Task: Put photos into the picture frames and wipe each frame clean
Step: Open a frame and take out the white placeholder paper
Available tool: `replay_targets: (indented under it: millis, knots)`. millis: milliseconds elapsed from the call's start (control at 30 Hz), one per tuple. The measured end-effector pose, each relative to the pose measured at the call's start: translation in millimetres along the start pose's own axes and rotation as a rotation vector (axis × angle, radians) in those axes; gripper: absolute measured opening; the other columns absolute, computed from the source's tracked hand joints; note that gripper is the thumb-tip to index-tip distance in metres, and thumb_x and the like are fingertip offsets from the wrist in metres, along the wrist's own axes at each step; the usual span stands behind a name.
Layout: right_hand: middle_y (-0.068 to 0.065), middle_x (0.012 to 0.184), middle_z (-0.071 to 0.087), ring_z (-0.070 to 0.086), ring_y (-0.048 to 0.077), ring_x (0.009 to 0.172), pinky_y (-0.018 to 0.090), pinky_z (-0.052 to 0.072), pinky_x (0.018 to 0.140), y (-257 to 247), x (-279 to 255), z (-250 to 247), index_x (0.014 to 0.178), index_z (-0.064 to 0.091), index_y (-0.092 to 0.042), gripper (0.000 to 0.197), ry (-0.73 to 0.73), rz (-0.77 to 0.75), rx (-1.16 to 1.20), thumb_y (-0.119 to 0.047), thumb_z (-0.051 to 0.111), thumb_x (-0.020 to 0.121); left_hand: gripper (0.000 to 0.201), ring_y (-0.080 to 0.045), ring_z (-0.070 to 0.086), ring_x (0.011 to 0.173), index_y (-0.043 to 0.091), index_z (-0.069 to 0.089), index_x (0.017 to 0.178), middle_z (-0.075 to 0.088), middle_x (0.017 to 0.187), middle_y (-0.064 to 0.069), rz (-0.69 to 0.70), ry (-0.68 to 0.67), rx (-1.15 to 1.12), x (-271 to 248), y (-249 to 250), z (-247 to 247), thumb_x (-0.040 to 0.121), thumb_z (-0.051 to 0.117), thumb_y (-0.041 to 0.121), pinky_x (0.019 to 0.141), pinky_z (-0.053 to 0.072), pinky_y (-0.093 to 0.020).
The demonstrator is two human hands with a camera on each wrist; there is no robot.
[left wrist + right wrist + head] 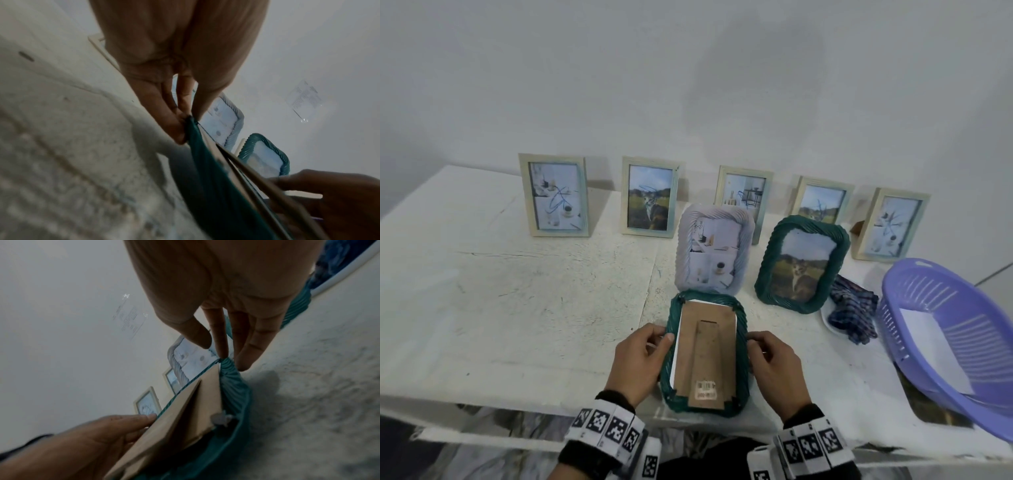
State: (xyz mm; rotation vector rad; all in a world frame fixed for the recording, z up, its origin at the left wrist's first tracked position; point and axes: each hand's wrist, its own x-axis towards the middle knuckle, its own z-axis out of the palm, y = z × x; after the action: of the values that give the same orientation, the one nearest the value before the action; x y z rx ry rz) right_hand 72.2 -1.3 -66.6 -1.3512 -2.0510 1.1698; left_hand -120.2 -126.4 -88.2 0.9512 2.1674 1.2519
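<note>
A dark green ribbed frame [671,356] is held near the table's front edge with its back toward me. Its brown backing board [705,349] with folded stand sits in the opening, and a white photo edge [675,349] shows along the board's left side. My left hand [667,338] grips the frame's left rim, thumb on the back and fingers underneath; in the left wrist view, my left hand [188,123] pinches the rim of the green frame [205,170]. My right hand [751,340] grips the right rim; the right wrist view shows my right hand [226,357] on the green frame [232,381].
Several pale wooden frames [554,195] with photos stand along the wall. A white ribbed frame [685,240] and a second green frame [765,267] stand just behind the held one. A checked cloth [854,311] lies at the right beside a purple basket [928,291] holding white paper.
</note>
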Motion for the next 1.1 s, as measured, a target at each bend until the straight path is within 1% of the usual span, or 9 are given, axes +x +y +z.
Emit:
replay_targets:
  millis: [67,133,267,367,467,567,633,800,1100]
  knots:
    - [-0.009,0.085,0.069,0.061,-0.001,0.074,0.008,0.044,0.065,2,0,0,0.095,0.068,-0.021,0.014,-0.001,-0.022,-0.093,-0.017,0.055,0.093,0.009,-0.005,0.064,0.08,0.019,0.073,0.09,0.072,0.086,0.009,0.03,0.001,0.1,3,-4,3,0.091,0.064,0.023,0.071,0.044,-0.014]
    - [-0.005,0.089,0.068,0.059,0.001,0.069,0.005,0.039,0.06,0,1,0,0.097,0.067,-0.016,0.014,-0.009,-0.052,-0.168,-0.017,0.054,0.093,0.009,-0.005,0.063,0.08,0.018,0.074,0.09,0.072,0.087,0.009,0.027,-0.017,0.149,4,-5,4,0.09,0.065,0.019,0.07,0.04,-0.009]
    - [0.004,0.101,0.063,0.059,0.019,0.083,0.025,0.044,0.073,-4,11,0,0.106,0.065,-0.012,0.019,-0.033,-0.154,-0.356,-0.018,0.052,0.094,0.007,-0.004,0.061,0.073,0.02,0.072,0.092,0.07,0.08,0.008,-0.009,-0.011,0.16,3,-6,7,0.086,0.069,0.017,0.072,0.048,-0.015]
    - [0.006,0.111,0.057,0.058,0.024,0.094,0.032,0.047,0.077,-5,22,2,0.123,0.059,-0.014,0.031,-0.082,-0.258,-0.494,-0.018,0.048,0.094,0.013,-0.003,0.062,0.07,0.023,0.067,0.095,0.067,0.073,0.009,-0.038,0.005,0.104,2,-8,8,0.085,0.072,0.016,0.066,0.047,-0.011]
    - [0.006,0.119,0.053,0.051,0.03,0.099,0.038,0.048,0.076,-4,33,5,0.135,0.051,-0.02,0.042,-0.168,-0.331,-0.679,-0.019,0.045,0.093,0.014,-0.008,0.064,0.066,0.021,0.067,0.096,0.066,0.071,0.008,-0.059,-0.011,0.074,4,-11,9,0.084,0.072,0.017,0.065,0.055,-0.027]
    - [0.007,0.103,0.06,0.053,0.032,0.08,0.038,0.05,0.057,-4,38,5,0.12,0.064,-0.019,0.041,-0.156,-0.414,-0.798,-0.015,0.05,0.082,0.013,-0.008,0.064,0.065,0.021,0.067,0.095,0.066,0.071,0.009,-0.063,-0.009,0.077,3,-13,9,0.084,0.072,0.018,0.066,0.057,-0.034]
    - [0.005,0.093,0.063,0.053,0.029,0.068,0.035,0.049,0.048,0,40,2,0.109,0.07,-0.018,0.044,-0.163,-0.45,-0.848,-0.018,0.041,0.076,0.013,-0.009,0.065,0.065,0.023,0.066,0.095,0.066,0.071,0.009,-0.062,-0.002,0.075,3,-14,10,0.084,0.072,0.019,0.066,0.057,-0.036]
    - [0.001,0.098,0.064,0.051,0.025,0.066,0.033,0.049,0.048,5,42,-8,0.109,0.07,-0.015,0.05,-0.231,-0.521,-0.876,-0.021,0.033,0.075,0.012,-0.009,0.065,0.066,0.023,0.067,0.095,0.066,0.071,0.009,-0.07,-0.002,0.073,4,-15,11,0.084,0.072,0.02,0.068,0.057,-0.036]
    - [0.006,0.101,0.063,0.053,0.028,0.072,0.038,0.051,0.051,0,38,-9,0.112,0.066,-0.013,0.051,-0.271,-0.412,-0.886,-0.025,0.03,0.079,0.014,-0.018,0.066,0.058,0.019,0.064,0.096,0.068,0.072,0.002,-0.14,-0.091,0.039,11,-8,4,0.085,0.072,0.016,0.062,0.059,-0.039]
